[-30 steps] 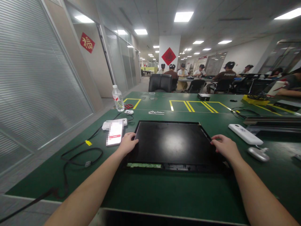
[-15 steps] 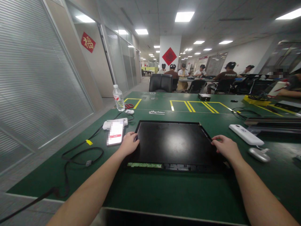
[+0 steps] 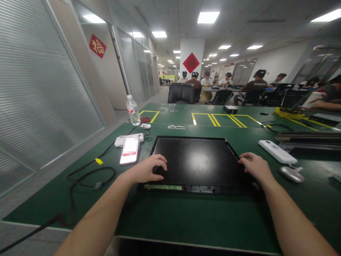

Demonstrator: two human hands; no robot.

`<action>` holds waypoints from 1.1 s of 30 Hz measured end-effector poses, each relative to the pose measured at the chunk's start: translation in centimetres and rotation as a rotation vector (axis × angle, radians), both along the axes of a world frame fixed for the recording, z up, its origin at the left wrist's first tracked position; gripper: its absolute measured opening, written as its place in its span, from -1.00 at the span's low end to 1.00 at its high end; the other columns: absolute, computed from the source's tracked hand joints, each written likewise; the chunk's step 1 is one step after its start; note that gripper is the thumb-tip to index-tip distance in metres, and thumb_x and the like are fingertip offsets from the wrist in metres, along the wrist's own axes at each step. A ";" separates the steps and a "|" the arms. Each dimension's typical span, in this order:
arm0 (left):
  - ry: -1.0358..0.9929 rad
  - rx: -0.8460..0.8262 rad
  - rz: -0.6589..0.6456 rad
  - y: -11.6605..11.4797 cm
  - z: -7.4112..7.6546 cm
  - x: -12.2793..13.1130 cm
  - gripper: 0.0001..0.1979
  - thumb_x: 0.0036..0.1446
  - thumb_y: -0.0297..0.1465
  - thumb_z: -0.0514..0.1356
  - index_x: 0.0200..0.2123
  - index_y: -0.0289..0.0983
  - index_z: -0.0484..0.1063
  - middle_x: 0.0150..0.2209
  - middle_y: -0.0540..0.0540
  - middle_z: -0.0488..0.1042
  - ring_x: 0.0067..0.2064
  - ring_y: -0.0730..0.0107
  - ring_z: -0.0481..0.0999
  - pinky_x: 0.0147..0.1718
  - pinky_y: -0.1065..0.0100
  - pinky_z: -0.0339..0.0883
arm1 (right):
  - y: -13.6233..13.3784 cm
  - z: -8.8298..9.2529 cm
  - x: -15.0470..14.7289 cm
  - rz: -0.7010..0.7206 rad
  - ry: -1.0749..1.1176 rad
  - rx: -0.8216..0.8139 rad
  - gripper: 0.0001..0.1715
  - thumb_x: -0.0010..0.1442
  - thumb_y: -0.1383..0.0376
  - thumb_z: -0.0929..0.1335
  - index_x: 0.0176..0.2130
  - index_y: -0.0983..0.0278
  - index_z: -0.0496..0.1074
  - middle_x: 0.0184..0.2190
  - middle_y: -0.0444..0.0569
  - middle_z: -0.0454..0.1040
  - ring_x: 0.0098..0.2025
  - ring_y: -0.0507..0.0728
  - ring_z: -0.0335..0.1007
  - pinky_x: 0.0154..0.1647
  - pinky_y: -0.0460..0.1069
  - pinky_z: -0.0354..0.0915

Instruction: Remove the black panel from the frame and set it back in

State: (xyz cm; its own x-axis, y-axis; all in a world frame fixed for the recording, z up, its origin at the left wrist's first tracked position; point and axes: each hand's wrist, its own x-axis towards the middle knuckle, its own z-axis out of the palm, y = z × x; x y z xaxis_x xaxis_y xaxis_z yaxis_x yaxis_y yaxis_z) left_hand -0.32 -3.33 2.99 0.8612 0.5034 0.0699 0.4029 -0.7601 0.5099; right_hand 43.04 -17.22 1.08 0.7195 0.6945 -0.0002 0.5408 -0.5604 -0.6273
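A black monitor screen [image 3: 197, 160] lies face up on the green table [image 3: 197, 220]. Along its near edge a strip of green circuit board [image 3: 163, 187] is exposed. Over the left side of the screen is my left hand [image 3: 149, 169], its thumb and fingers curved and spread apart with nothing between them; whether the fingertips touch the surface I cannot tell. My right hand [image 3: 254, 165] pinches the right edge of the screen's frame between thumb and fingers.
To the left are a lit phone [image 3: 129, 151], a white power bank [image 3: 117, 140], a black cable [image 3: 92, 170] and a water bottle [image 3: 133, 111]. On the right lie another white power bank [image 3: 277, 152] and a silver mouse-shaped device [image 3: 291, 174]. Several people sit at tables farther back.
My left hand has let go of the screen's left edge and moved right and slightly nearer me, its fingers opening. My right hand stays on the right edge.
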 end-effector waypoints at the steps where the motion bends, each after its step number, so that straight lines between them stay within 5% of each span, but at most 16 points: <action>1: -0.002 -0.021 -0.038 -0.1 0.2 0.1 -0.79 0.04 -0.40 0.38 -0.19 -0.19 0.57 0.05 -0.12 0.50 0.07 0.16 0.50 0.11 0.21 0.33 | 0.0 0.0 0.0 0.000 -0.002 0.004 -0.78 0.07 0.27 0.33 -0.25 0.21 0.51 -0.41 -0.09 0.60 -0.56 0.08 0.44 -0.39 0.01 0.30; 17: 0.113 0.044 -0.024 -0.4 0.6 0.6 -0.78 -0.01 -0.32 0.45 -0.27 -0.25 0.62 -0.26 -0.05 0.54 -0.37 0.40 0.49 -0.38 0.41 0.27 | 0.1 -0.4 0.3 0.004 -0.032 0.027 -0.78 0.04 0.24 0.33 -0.28 0.20 0.52 -0.44 -0.09 0.61 -0.57 0.09 0.43 -0.40 0.01 0.30; 33: 0.197 0.083 -0.020 -0.8 1.0 0.8 -0.75 0.05 -0.35 0.39 -0.15 -0.17 0.66 -0.38 0.01 0.63 -0.36 0.36 0.57 -0.37 0.42 0.26 | 0.0 -0.2 0.1 -0.004 -0.011 0.019 -0.79 0.05 0.26 0.32 -0.27 0.20 0.51 -0.41 -0.09 0.62 -0.56 0.09 0.44 -0.39 0.00 0.30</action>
